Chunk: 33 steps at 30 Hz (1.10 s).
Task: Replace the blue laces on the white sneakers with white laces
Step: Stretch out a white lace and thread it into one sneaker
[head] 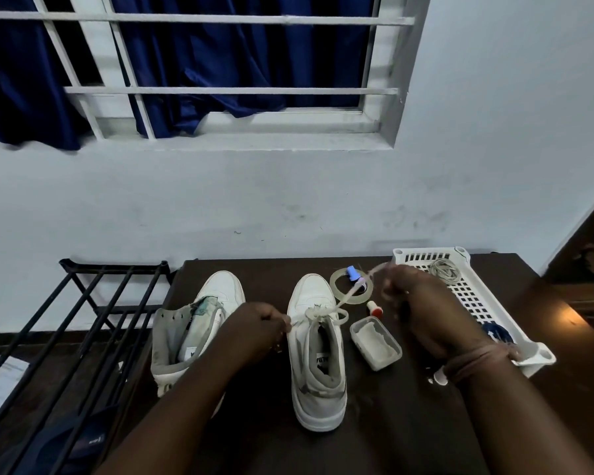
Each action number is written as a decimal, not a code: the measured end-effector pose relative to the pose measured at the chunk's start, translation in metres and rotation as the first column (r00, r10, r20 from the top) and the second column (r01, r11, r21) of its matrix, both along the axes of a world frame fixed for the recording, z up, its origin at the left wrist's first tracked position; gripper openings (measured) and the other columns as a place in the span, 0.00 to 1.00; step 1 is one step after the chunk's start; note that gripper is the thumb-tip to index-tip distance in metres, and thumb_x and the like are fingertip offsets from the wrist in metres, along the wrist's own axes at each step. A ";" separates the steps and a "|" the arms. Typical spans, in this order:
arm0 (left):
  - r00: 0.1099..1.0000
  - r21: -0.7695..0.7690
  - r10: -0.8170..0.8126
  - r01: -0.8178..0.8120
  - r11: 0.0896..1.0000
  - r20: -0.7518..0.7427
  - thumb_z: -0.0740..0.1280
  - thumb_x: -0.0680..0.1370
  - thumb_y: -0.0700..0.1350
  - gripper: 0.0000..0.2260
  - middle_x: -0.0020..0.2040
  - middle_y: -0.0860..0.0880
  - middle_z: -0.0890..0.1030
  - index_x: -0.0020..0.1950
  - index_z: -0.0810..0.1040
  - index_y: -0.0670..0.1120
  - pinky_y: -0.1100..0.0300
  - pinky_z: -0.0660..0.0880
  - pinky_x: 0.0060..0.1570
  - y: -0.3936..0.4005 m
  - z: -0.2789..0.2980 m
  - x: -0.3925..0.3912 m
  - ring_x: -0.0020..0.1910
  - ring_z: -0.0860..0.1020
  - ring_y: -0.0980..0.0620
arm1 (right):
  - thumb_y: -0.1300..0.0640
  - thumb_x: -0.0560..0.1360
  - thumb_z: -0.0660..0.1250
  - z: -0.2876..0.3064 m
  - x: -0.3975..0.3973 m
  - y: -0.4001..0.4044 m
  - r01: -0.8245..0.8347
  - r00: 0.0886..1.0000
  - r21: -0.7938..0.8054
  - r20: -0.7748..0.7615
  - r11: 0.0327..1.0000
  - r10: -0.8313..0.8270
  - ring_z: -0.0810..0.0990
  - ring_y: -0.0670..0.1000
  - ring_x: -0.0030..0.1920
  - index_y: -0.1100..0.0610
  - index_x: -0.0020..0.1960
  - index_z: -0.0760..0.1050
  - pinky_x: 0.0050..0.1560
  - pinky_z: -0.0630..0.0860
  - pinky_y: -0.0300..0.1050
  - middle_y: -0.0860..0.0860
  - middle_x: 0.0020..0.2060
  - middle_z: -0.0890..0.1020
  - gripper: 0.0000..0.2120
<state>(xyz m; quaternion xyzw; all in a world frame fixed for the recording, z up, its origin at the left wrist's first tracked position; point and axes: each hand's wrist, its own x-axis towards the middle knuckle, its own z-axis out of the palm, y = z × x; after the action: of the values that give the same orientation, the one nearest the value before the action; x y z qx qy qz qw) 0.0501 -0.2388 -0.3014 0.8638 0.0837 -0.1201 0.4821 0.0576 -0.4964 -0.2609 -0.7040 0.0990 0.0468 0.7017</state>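
Note:
Two white sneakers stand on the dark table, toes pointing away from me. The left sneaker (199, 323) has no lace and its tongue is folded open. A white lace (326, 311) runs through the front eyelets of the right sneaker (318, 365). My left hand (254, 329) pinches one end of this lace beside the shoe. My right hand (422, 310) grips the other end and holds it taut, up and to the right. A blue lace (498, 332) lies in the white basket (474, 299), partly hidden by my wrist; a coiled white lace (443, 270) lies at its far end.
Next to the right sneaker are a ring of clear tape (352, 286), a small blue-capped item (354, 273), a red-capped tube (373, 308) and a lidded plastic tub (376, 342). A black metal rack (83, 323) stands left of the table. The wall is just behind.

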 end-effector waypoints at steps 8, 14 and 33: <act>0.949 -0.511 0.261 -0.315 0.799 -0.178 0.61 0.71 0.50 0.09 0.38 0.43 0.76 0.31 0.70 0.51 0.58 0.63 0.33 0.002 0.001 0.006 0.35 0.68 0.47 | 0.52 0.78 0.60 0.002 0.005 -0.012 0.288 0.958 0.728 -0.224 0.622 -0.181 0.74 0.50 0.32 0.52 0.29 0.60 0.49 0.72 0.49 0.50 0.28 0.72 0.20; 0.930 -0.175 0.353 -0.366 0.914 -0.101 0.61 0.81 0.49 0.16 0.40 0.42 0.84 0.37 0.76 0.43 0.47 0.79 0.43 0.004 -0.006 0.012 0.35 0.79 0.44 | 0.48 0.77 0.67 -0.020 0.002 -0.012 0.203 0.975 -0.371 -0.009 0.906 -0.223 0.72 0.51 0.25 0.59 0.33 0.74 0.30 0.69 0.42 0.53 0.25 0.76 0.19; 0.950 0.138 -0.114 0.076 0.987 0.291 0.65 0.81 0.50 0.07 0.41 0.55 0.79 0.43 0.74 0.53 0.59 0.70 0.41 -0.031 -0.028 0.002 0.40 0.76 0.60 | 0.46 0.73 0.75 -0.035 -0.002 0.042 -0.238 0.970 -0.628 -0.117 0.741 0.213 0.75 0.43 0.26 0.58 0.33 0.79 0.36 0.73 0.41 0.47 0.23 0.78 0.18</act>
<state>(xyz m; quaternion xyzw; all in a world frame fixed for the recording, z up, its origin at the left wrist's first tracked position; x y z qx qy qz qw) 0.0516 -0.2699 -0.3292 0.9036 -0.0242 -0.0063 0.4277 0.0557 -0.4539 -0.2958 -0.9058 0.0358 0.1081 0.4082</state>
